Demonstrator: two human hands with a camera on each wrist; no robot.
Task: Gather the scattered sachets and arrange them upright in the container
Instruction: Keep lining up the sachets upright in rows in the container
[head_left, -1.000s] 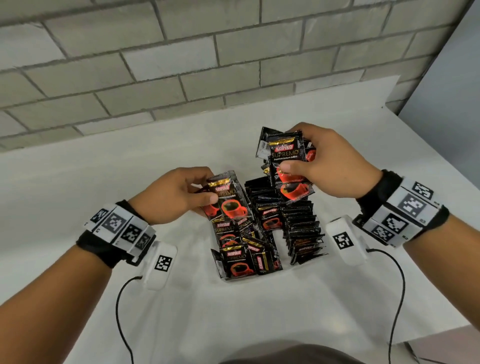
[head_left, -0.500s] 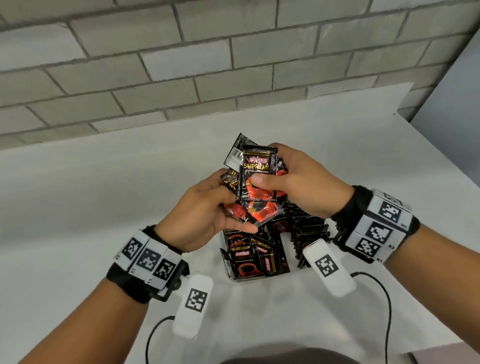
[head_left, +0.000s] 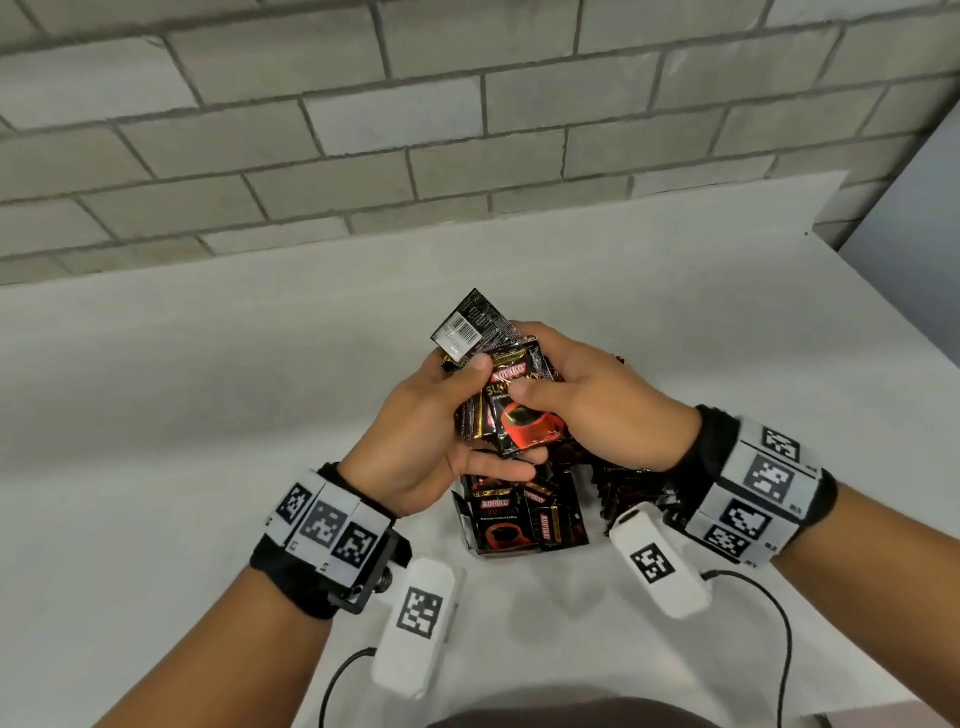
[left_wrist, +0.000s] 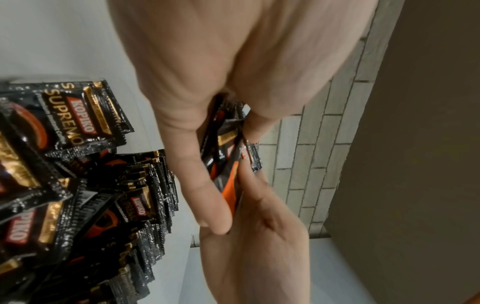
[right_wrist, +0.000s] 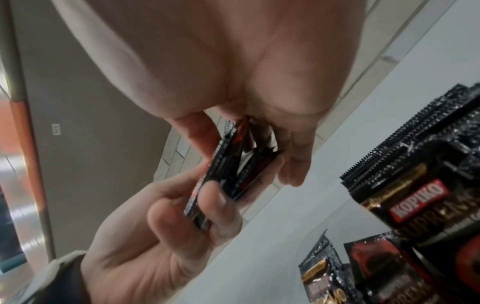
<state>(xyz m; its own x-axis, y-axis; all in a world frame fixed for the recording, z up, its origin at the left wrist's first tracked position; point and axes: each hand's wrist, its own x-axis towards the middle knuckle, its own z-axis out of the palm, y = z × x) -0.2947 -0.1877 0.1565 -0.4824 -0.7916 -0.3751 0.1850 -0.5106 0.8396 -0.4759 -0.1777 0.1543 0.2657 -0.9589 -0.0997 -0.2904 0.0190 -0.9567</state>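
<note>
My left hand (head_left: 415, 441): thumb on top, fingers curled beneath the held bundle (head_left: 511, 410), pinching it.
My right hand (head_left: 597, 410): thumb and fingers clamped on the same bundle from the other side.
Held bundle: several sachets fanned out, raised above the container (head_left: 470, 525); one barcode back (head_left: 460, 332) sticks out at the far corner.
Container: on the white table (head_left: 208, 415), under my hands, sachets standing in rows, serrated top edges up.
Open room: bare table left, right and behind; brick wall (head_left: 363, 130) at the far edge.
</note>
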